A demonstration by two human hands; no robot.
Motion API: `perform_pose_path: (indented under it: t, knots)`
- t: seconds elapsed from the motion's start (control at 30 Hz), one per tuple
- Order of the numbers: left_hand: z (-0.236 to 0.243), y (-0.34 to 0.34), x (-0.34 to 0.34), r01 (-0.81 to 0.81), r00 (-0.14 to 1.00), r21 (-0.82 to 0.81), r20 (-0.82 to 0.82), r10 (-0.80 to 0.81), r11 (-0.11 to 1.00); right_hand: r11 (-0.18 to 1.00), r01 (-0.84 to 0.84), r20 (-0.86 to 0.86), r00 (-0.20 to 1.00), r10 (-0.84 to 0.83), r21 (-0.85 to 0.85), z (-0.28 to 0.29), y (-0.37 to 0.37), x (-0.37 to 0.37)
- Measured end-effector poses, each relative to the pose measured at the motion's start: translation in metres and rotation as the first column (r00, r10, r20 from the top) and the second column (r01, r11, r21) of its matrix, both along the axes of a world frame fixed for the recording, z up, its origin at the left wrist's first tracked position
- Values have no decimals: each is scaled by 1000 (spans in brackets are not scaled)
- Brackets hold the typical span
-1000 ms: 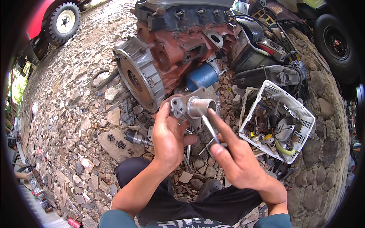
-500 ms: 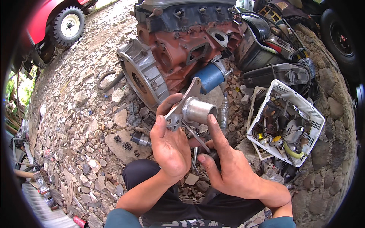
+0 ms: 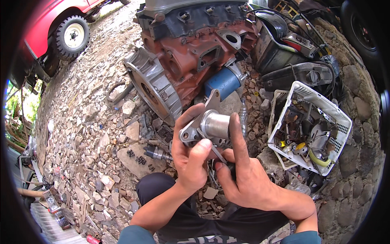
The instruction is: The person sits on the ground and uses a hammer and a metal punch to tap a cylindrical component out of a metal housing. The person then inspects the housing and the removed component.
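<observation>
Metal, silver-grey and smooth-turned, forms the flanged housing with a short cylindrical sleeve (image 3: pixel 216 125), which we find held in the left hand (image 3: pixel 191 160) over stony ground (image 3: pixel 91 122), before the red-brown engine block (image 3: pixel 178 55) and a blue cylindrical canister (image 3: pixel 222 83). We judge the housing stiff, fairly heavy for its size and unlikely to break; its rounded sleeve could prove slippery if oily, so we consider the drilled flange plate (image 3: pixel 211 104) the surer place to take hold. We note the left hand clamped on that plate, fingers curled about its edge, thumb in front. We observe the right hand (image 3: pixel 250 183) gripping a thin, flat metal tool with a dark handle (image 3: pixel 218 155), index finger extended beside the sleeve's end. Whether that finger touches the sleeve, we cannot tell.
</observation>
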State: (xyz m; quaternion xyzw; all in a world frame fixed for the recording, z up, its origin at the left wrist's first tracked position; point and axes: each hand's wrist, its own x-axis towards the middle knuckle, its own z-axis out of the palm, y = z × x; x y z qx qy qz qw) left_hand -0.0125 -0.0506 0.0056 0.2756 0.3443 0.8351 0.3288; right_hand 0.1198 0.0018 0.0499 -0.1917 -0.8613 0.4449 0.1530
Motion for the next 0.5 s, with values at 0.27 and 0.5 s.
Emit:
perform_pose_path:
  t: [0.27,0.5]
  knots:
    - [-1,-2,-5,7,987,73,-158,4,997,999,-34,-106,994,32,-15,-4,-2,2]
    - [4,1,-1,26,999,112,-34,-22,993,997,67,-319,946,-52,35,-18,-9,-1]
